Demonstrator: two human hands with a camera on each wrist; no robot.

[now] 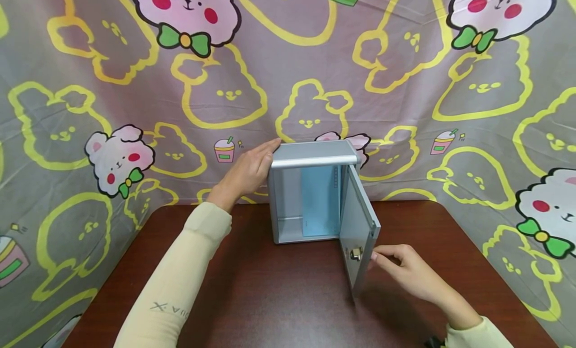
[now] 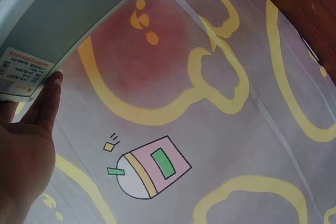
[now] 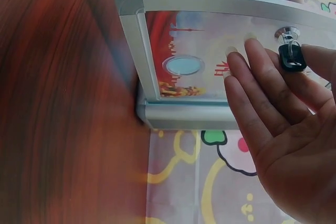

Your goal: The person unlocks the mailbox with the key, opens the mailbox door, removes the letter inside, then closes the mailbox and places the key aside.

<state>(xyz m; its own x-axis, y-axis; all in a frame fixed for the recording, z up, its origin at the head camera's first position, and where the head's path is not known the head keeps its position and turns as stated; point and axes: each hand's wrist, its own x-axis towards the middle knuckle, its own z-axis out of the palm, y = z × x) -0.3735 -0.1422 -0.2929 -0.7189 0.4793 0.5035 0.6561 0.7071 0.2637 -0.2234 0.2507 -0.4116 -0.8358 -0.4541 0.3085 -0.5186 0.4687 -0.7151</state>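
A silver-grey metal lockbox (image 1: 315,149) stands upright on the table with its hinged door (image 1: 360,223) swung out toward me. Inside leans a flat light blue piece like an envelope (image 1: 320,203), with a column of small printed squares. My left hand (image 1: 249,170) rests against the box's upper left corner, fingers extended along its side near a printed label (image 2: 25,69). On the door's printed outer face, a key (image 3: 292,59) with a black head sits in the lock (image 3: 287,34). My right hand (image 3: 289,114) pinches that key between thumb and index finger; the other fingers stretch along the door.
The dark red-brown table (image 1: 279,298) has rounded far corners. Behind and beside it hangs a cartoon-printed cloth (image 1: 306,63), close behind the box. The open door's free edge juts toward the front of the table.
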